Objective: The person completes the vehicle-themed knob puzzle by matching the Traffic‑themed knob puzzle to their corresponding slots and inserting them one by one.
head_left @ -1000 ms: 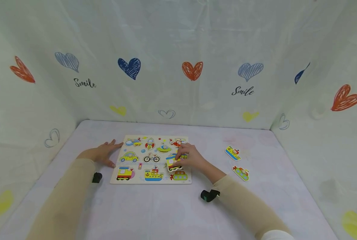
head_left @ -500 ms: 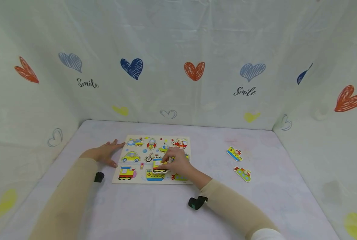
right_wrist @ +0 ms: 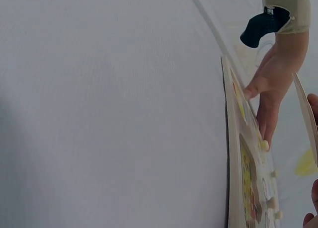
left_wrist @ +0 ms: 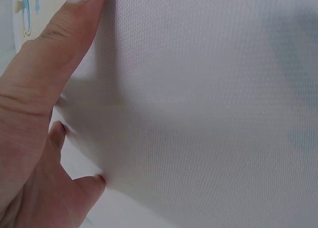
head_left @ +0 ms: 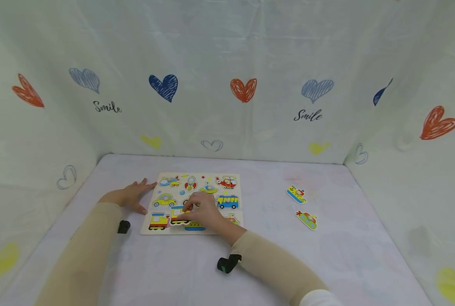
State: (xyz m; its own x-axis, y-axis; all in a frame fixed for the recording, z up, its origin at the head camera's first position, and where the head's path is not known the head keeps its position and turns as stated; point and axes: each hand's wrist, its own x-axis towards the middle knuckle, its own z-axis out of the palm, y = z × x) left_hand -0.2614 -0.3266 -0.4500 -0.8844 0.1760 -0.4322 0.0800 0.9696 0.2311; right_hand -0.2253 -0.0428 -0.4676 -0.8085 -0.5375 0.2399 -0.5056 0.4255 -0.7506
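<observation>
My right hand [head_left: 204, 211] pinches a train puzzle piece [head_left: 177, 216], yellow, red and blue, between thumb and fingers. The piece is over the lower left part of a wooden puzzle board [head_left: 148, 232], just right of the printed train recess. In the right wrist view, this train piece [right_wrist: 305, 116] appears edge-on, raised off the board [right_wrist: 229, 153]. Fingers spread, my left hand [head_left: 129, 197] rests at the board's left edge, with its thumb [left_wrist: 59, 44] near that edge in the left wrist view. My right hand partly hides the bicycle and ship pictures.
Two loose pieces lie on the table to the right of the board: a ship [head_left: 296, 194] and a submarine [head_left: 306, 220]. Pieces with knobs, such as the car [head_left: 164, 200] and bus [head_left: 227, 201], are on the board. A patterned curtain [head_left: 273, 127] surrounds the table.
My right hand has carried the train piece leftward across the board, from near the bus to beside the train recess. The bus has come into view. My left hand has stayed put.
</observation>
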